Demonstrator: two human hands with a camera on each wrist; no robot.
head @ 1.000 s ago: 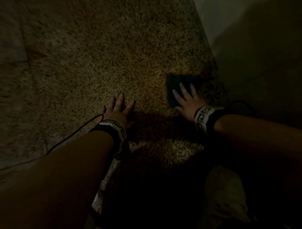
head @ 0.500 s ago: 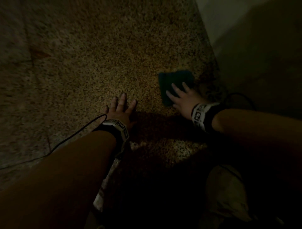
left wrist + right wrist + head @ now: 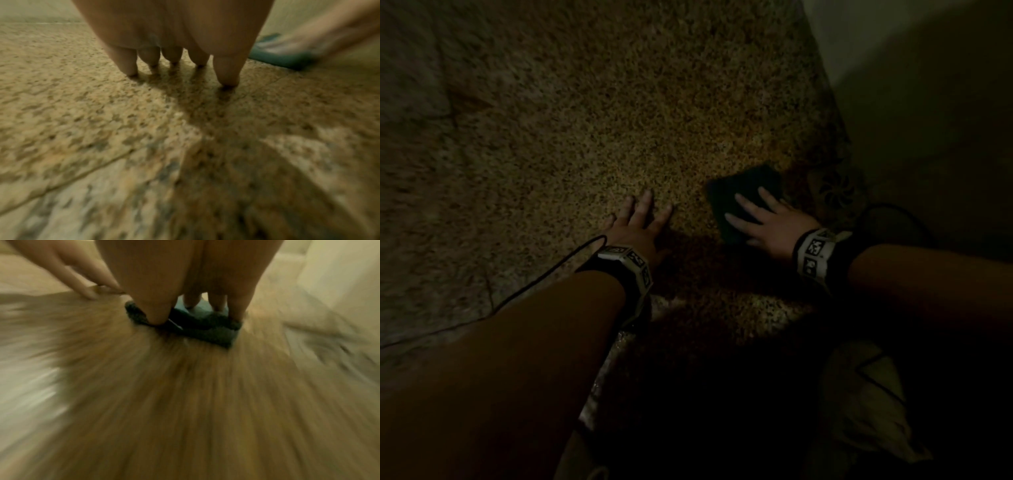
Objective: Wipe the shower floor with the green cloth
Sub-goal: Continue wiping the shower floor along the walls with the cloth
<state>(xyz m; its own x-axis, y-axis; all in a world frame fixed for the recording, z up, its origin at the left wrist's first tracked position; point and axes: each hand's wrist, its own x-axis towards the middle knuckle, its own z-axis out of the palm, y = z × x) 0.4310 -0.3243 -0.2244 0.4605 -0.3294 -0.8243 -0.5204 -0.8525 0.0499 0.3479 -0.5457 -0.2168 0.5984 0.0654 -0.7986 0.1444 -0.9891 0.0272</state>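
A folded dark green cloth [image 3: 743,186] lies flat on the speckled brown shower floor [image 3: 619,120], close to the right wall. My right hand [image 3: 765,219] presses down on it with spread, straight fingers. In the right wrist view, the thumb and fingers [image 3: 158,311] rest on top of the cloth [image 3: 205,332], and the picture is streaked with motion. My left hand [image 3: 642,219] lies flat on the bare floor just left of the cloth, fingers spread. In the left wrist view, its fingertips [image 3: 226,76] touch the floor and the cloth [image 3: 283,60] shows at the right.
A round floor drain [image 3: 837,192] sits just right of the cloth, against the pale wall [image 3: 928,120]. A thin black cable [image 3: 534,287] runs from my left wrist across the floor. My knee in light fabric [image 3: 866,404] is at the lower right.
My right hand has slid the cloth a little to the left and then back toward me, away from the drain. The left hand has stayed planted on the floor.
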